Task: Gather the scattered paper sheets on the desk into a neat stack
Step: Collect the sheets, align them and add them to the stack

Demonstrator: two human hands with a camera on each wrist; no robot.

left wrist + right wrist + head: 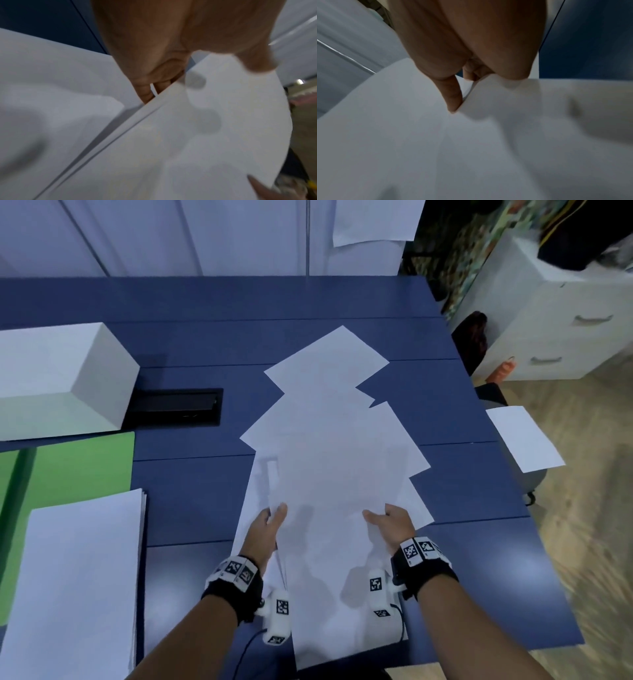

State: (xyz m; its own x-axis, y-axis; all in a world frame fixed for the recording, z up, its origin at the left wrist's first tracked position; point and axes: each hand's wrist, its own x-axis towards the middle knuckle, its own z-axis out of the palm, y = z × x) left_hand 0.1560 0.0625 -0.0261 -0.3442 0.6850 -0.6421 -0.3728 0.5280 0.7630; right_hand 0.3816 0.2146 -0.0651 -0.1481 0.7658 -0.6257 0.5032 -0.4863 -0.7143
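Several white paper sheets (329, 446) lie fanned and overlapping down the middle of the blue desk (191, 491). My left hand (269, 525) grips the left edge of the nearest sheets (171, 142), thumb on top and fingers underneath. My right hand (390, 523) holds the right edge of the same sheets (471, 148), thumb on top and fingers curled beneath. The near sheets are lifted slightly off the desk and hang past its front edge. Their far ends overlap the skewed sheets further back.
A squared stack of white paper (78, 580) rests on a green folder (75, 463) at the left. A white box (58, 378) and a black cable hatch (178, 405) sit behind it. One loose sheet (524, 438) lies on something beyond the desk's right edge.
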